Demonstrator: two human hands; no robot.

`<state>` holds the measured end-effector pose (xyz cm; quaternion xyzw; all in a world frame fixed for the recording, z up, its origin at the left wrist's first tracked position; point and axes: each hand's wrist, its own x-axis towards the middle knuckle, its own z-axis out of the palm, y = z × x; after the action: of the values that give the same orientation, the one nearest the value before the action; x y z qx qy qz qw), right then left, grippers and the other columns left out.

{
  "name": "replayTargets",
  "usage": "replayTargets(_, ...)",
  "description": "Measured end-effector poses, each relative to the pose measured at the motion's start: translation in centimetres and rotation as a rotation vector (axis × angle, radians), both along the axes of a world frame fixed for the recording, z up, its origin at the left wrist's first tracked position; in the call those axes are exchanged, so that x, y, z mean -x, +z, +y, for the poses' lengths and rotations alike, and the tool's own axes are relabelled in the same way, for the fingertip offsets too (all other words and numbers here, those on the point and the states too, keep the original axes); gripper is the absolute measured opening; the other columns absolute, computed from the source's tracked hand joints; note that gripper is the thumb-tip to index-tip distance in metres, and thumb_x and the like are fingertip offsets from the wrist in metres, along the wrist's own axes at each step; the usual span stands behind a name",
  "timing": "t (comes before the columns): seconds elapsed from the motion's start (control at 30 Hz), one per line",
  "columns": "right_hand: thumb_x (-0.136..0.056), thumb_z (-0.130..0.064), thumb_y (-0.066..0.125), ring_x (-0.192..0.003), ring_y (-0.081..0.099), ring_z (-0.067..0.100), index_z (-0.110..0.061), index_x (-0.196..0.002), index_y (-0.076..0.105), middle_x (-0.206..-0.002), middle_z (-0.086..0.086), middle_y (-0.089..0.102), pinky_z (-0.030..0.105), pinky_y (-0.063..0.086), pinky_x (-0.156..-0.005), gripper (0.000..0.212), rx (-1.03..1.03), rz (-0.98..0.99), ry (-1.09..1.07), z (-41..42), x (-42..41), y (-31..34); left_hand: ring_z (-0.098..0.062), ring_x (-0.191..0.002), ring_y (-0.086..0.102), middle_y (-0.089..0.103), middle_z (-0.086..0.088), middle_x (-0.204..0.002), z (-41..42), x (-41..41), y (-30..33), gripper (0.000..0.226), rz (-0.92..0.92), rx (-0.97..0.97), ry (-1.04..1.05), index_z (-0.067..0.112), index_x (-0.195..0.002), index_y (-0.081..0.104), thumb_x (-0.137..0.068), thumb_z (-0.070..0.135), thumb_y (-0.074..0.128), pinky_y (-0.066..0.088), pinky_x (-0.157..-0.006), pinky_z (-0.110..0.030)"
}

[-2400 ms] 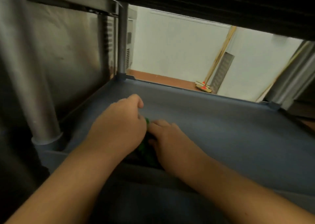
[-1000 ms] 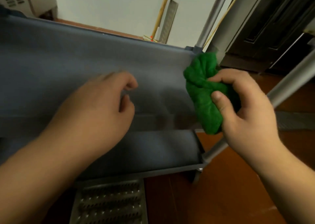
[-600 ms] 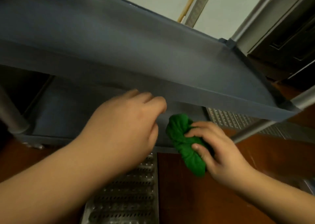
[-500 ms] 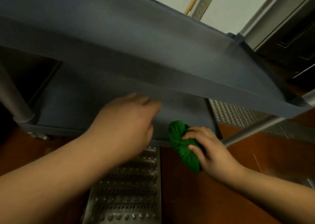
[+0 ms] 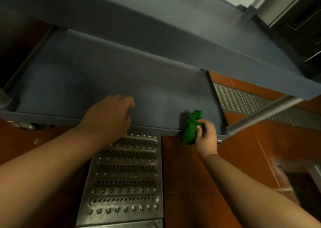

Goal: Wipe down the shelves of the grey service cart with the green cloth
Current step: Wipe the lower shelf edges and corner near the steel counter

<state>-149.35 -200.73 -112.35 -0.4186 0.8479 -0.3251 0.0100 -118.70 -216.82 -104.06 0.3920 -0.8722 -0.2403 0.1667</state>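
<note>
The right hand (image 5: 206, 137) grips the bunched, crumpled green cloth (image 5: 192, 127) at the bottom shelf's (image 5: 104, 75) front edge; the left hand (image 5: 109, 118) rests there loosely curled, holding nothing.

Two bare forearms in shot, no sleeves reaching down to the wrists, nothing worn on either. The left hand (image 5: 108, 118) shows no glove, ring, watch or strap. The right hand (image 5: 205, 137) is just as bare, short rounded fingers (image 5: 198, 128), thumbnail plain and unpainted.
</note>
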Motion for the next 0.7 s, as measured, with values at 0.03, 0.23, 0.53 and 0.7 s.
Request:
replayTargets(0.03, -0.098, -0.008, 0.054, -0.11, 0.055, 0.03, -0.008, -0.113, 0.062, -0.109, 0.003, 0.055, 0.035, 0.04, -0.097, 0.017, 0.023, -0.009, -0.034, -0.1, 1.1, 0.5, -0.027, -0.106, 0.057, 0.062, -0.004, -0.112, -0.2, 0.6, -0.1, 0.033, 0.003, 0.007, -0.004, 0.023, -0.113, 0.058, -0.082, 0.015, 0.053, 0.049, -0.086, -0.043)
replayTargets(0.23, -0.096, -0.007, 0.055, -0.11, 0.052, 0.032, -0.011, -0.113, 0.062, -0.117, 0.012, 0.06, 0.045, 0.04, -0.099, 0.019, -0.058, 0.254, -0.014, -0.2, 10.5, 4.0, -0.028, -0.103, 0.057, 0.062, -0.006, -0.113, -2.2, 4.1, -0.8, 0.034, 0.018, -0.004, 0.067, 0.025, -0.113, 0.059, -0.081, 0.013, 0.057, 0.049, -0.088, -0.046)
replayTargets(0.53, -0.097, -0.023, 0.053, -0.12, 0.049, 0.038, -0.024, -0.128, 0.054, -0.132, 0.01, 0.054, 0.051, 0.043, -0.101, 0.031, -0.468, 0.11, 0.036, -2.4, 14.3, -0.6, -0.025, -0.102, 0.056, 0.06, -0.003, -0.114, -0.6, 4.5, -2.5, 0.036, -0.101, -0.009, 0.065, 0.023, -0.119, 0.055, -0.084, 0.017, 0.054, 0.049, -0.086, -0.042)
replayTargets(0.7, -0.094, -0.034, 0.058, -0.131, 0.04, 0.043, -0.027, -0.146, 0.033, -0.147, 0.013, 0.036, 0.054, 0.035, -0.11, 0.059, -0.595, 0.027, 0.058, -2.1, 14.1, -0.1, -0.025, -0.107, 0.054, 0.058, -0.005, -0.118, -0.7, 3.6, -2.6, 0.042, -0.103, 0.006, 0.056, 0.02, -0.126, 0.051, -0.084, 0.015, 0.052, 0.047, -0.088, -0.041)
